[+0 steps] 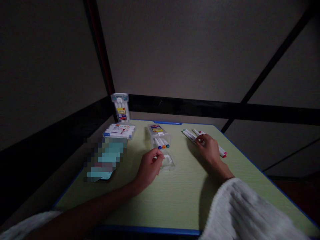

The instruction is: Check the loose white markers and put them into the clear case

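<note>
On the table, a clear plastic marker box (153, 133) lies on its side with its open end facing me. Several white markers (163, 144) with blue, orange and green ends show inside it. Its clear lid (172, 164) rests folded down on the tabletop. My left hand (148, 166) is closed at the lid's left edge; whether it grips the lid is hidden. To the right, my right hand (210, 150) pinches a marker among several loose white markers (187, 133), some with green ends and some with red or pink ends, partly covered by the hand.
A second clear marker box (122, 111) stands upright at the back left corner. In front of it lies a flat pack of white markers (119, 130). A pixelated phone-like object (107, 160) lies on the left. The pale green table (155, 210) has a blue edge; walls rise behind.
</note>
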{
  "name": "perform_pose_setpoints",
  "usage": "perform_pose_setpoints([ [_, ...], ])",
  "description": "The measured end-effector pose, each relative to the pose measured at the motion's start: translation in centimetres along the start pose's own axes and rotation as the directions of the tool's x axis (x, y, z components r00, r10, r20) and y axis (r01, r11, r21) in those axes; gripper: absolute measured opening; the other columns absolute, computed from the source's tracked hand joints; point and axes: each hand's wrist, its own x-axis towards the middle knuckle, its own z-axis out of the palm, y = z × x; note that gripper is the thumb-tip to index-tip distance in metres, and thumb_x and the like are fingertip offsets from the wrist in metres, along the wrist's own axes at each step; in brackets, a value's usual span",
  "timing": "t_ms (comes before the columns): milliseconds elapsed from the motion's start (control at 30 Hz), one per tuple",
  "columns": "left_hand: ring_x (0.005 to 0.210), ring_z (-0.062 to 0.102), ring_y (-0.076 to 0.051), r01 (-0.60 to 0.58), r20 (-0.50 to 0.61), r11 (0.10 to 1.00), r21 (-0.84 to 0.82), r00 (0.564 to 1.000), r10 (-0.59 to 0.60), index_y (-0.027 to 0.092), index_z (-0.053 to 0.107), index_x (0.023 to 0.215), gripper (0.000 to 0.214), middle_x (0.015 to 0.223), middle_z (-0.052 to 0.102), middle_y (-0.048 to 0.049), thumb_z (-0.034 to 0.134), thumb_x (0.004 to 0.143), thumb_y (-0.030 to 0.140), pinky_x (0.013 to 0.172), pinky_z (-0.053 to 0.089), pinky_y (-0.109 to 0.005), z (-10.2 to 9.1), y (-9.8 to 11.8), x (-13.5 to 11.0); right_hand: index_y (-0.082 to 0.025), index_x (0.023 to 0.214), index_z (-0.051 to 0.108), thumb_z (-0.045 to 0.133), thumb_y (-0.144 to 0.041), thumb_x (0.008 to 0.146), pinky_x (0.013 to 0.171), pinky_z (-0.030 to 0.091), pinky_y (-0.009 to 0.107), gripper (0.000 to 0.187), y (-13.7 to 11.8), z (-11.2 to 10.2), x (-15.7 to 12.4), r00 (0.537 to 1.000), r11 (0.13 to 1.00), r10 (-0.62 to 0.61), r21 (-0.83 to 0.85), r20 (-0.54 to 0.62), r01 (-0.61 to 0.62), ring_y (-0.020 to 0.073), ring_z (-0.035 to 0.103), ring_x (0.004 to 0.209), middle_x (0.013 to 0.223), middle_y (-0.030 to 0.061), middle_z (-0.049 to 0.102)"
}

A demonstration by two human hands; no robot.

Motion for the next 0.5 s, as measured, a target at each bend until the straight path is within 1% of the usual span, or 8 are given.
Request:
perform_pose_setpoints([
  [67, 0.031, 0.034, -0.003, -0.001, 0.002, 1.0, -0.001, 1.0, 0.001, 0.017, 0.043, 0.057, 0.013, 0.043, 0.039, 0.0094, 0.046, 0.066, 0.026, 0.031, 0.026, -0.015, -0.04, -0.14, -0.02, -0.014, 0.08, 0.064, 0.047, -0.028, 0.076, 0.064, 0.037, 0.03, 0.022, 1.01, -0.06, 0.08, 0.999, 0.995, 0.048, -0.09, 0.023, -0.046, 0.0214, 0.056, 0.071, 0.079, 0.0097, 0.06],
  [167, 0.031, 0.034, -0.003, -0.004, 0.006, 1.0, -0.002, 1.0, 0.004, 0.017, 0.043, 0.057, 0.013, 0.043, 0.039, 0.0095, 0.046, 0.066, 0.026, 0.031, 0.026, -0.015, -0.13, -0.31, -0.01, -0.014, 0.083, 0.064, 0.048, -0.033, 0.076, 0.063, 0.037, 0.031, 0.026, 1.56, -0.22, 0.02, 0.99, 0.978, 0.112, -0.187, 0.08, -0.096, 0.0231, 0.056, 0.076, 0.085, 0.0111, 0.059],
  [333, 0.032, 0.035, -0.003, -0.005, 0.014, 1.0, -0.002, 1.0, 0.005, 0.017, 0.044, 0.058, 0.012, 0.044, 0.039, 0.0092, 0.046, 0.067, 0.025, 0.032, 0.027, -0.015, -0.11, -0.43, 0.07, -0.016, 0.082, 0.064, 0.048, -0.04, 0.077, 0.064, 0.037, 0.034, 0.029, 1.17, -0.33, -0.1, 0.977, 0.953, 0.152, -0.286, 0.152, -0.103, 0.0259, 0.055, 0.082, 0.089, 0.0123, 0.058],
  [500, 0.031, 0.035, -0.003, -0.018, 0.021, 1.0, 0.003, 1.0, 0.018, 0.017, 0.044, 0.058, 0.012, 0.044, 0.039, 0.0094, 0.045, 0.067, 0.025, 0.032, 0.027, -0.015, 0.0, -0.59, 0.08, -0.015, 0.082, 0.064, 0.049, -0.041, 0.076, 0.065, 0.038, 0.036, 0.03, 1.01, -0.28, -0.15, 0.965, 0.942, 0.17, -0.32, 0.198, -0.101, 0.0277, 0.054, 0.084, 0.091, 0.0136, 0.057],
])
